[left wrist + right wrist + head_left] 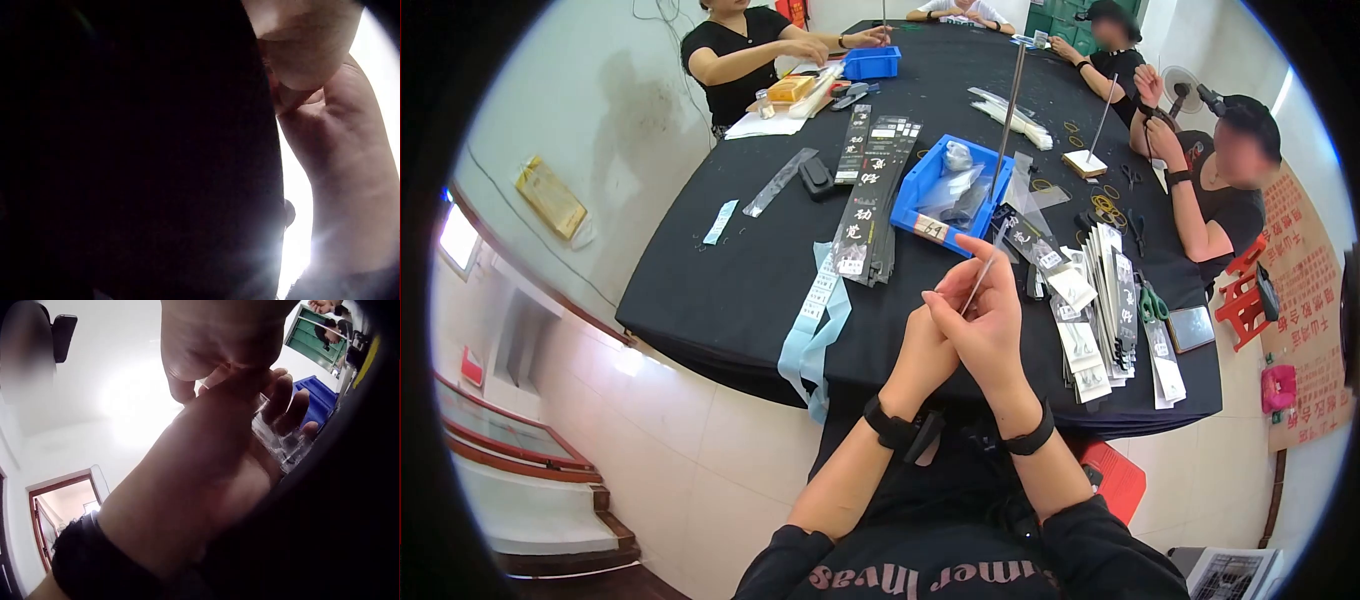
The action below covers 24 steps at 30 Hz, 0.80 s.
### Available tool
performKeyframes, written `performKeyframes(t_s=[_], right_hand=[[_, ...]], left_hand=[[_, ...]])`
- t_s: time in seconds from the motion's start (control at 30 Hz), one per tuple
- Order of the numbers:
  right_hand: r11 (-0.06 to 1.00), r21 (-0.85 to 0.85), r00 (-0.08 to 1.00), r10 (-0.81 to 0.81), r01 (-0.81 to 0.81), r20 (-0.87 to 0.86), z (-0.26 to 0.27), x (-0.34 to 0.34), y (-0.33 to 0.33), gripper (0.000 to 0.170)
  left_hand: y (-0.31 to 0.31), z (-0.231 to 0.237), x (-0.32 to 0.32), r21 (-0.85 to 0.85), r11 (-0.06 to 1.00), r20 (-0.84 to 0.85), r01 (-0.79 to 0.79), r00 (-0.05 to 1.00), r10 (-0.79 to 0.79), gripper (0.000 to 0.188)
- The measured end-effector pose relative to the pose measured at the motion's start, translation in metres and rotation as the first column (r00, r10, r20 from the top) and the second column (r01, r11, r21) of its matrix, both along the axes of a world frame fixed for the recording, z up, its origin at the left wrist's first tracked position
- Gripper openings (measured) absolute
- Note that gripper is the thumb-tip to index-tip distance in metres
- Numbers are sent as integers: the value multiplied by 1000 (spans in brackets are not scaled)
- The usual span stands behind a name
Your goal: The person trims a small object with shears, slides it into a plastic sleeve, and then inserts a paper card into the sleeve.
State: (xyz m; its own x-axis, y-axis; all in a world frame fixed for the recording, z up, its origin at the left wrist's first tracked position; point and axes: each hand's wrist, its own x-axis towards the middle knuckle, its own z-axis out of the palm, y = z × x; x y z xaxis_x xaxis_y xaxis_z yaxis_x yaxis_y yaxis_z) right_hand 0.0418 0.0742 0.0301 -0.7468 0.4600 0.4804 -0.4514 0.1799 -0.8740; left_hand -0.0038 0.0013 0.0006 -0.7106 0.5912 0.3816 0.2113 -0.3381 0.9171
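Both hands meet above the near edge of the table. My right hand (992, 318) has its index finger raised and its thumb towards the left hand, with a thin, shiny clear plastic piece (984, 283) pinched between thumb and fingers. Beside it, the left hand (927, 345) is turned inward, its fingers largely hidden behind the right one in the head view. In the right wrist view, the left hand's fingers (282, 403) curl around the clear plastic (284, 445). A dark shape fills most of the left wrist view. Just beyond the hands stands a blue bin (920, 190) with small plastic bags.
Black printed sleeves (878, 190) lie left of the bin, and light-blue label strips (812, 315) hang over the front edge. Stacked white-backed packets (1105, 300) and green-handled scissors (1152, 303) lie right. A thin rod (1007, 120) rises behind the bin. Several people sit around the table.
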Motion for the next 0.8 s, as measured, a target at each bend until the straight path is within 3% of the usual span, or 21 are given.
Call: performKeyframes(t_s=[0.1, 0.13, 0.17, 0.2, 0.23, 0.27, 0.33, 0.4, 0.43, 0.47, 0.53, 0.6, 0.67, 0.73, 0.77, 0.8], right_hand=[[994, -30, 988, 102, -106, -119, 5, 6, -5, 72], [999, 37, 1000, 28, -28, -4, 5, 6, -4, 76], [993, 111, 993, -55, 43, 105, 6, 6, -2, 80], [992, 117, 993, -63, 52, 96, 16, 9, 1, 80], [960, 252, 985, -147, 120, 91, 34, 18, 8, 79], [906, 382, 971, -227, 181, 78, 51, 28, 17, 78], [798, 598, 960, -217, 71, 175, 86, 45, 62, 64], [971, 234, 928, -137, 55, 347, 105, 37, 112, 46], [929, 353, 896, -245, 108, 372, 109, 27, 144, 40], [870, 468, 856, -354, 153, 378, 107, 15, 174, 35], [838, 529, 757, -433, 138, 488, 104, -3, 204, 33], [780, 625, 337, -596, 27, 729, 72, -54, 246, 38], [728, 684, 242, -656, -47, 715, 47, -78, 241, 46], [698, 704, 229, -669, -132, 707, 36, -83, 225, 50], [687, 715, 173, -695, -127, 698, 13, -94, 243, 55], [688, 715, 183, -693, -123, 697, 2, -102, 252, 55]], left_hand=[[2, -1, 3, 49, 996, -12, -75, 997, 76, 25], [1, -3, 1, 52, 997, -20, -65, 998, 66, 25], [-2, -9, -3, -49, 997, -73, -55, 996, 52, 24], [-5, -15, -8, -148, 988, -126, -54, 991, 35, 22], [-7, -22, -13, -131, 986, 144, 104, 986, -84, 21], [-8, -20, -12, -122, 987, 138, 105, 987, -87, 21], [-12, -14, -9, 122, 983, 315, 136, 934, -168, 21], [-14, -10, -10, 109, 981, 354, 162, 916, -190, 23], [-15, -7, -9, 87, 983, 351, 164, 918, -185, 23], [-16, -5, -9, 65, 983, 345, 169, 921, -181, 24], [-14, -6, -9, 42, 985, 322, 166, 931, -170, 24], [-15, -8, -9, 32, 986, 286, 165, 944, -167, 23], [-15, -7, -8, 28, 986, 271, 164, 948, -165, 23], [-17, -7, -7, 17, 988, 259, 155, 954, -154, 23], [-17, -6, -7, 12, 986, 271, 164, 949, -161, 24], [-17, -5, -7, 5, 985, 280, 175, 945, -169, 24]])
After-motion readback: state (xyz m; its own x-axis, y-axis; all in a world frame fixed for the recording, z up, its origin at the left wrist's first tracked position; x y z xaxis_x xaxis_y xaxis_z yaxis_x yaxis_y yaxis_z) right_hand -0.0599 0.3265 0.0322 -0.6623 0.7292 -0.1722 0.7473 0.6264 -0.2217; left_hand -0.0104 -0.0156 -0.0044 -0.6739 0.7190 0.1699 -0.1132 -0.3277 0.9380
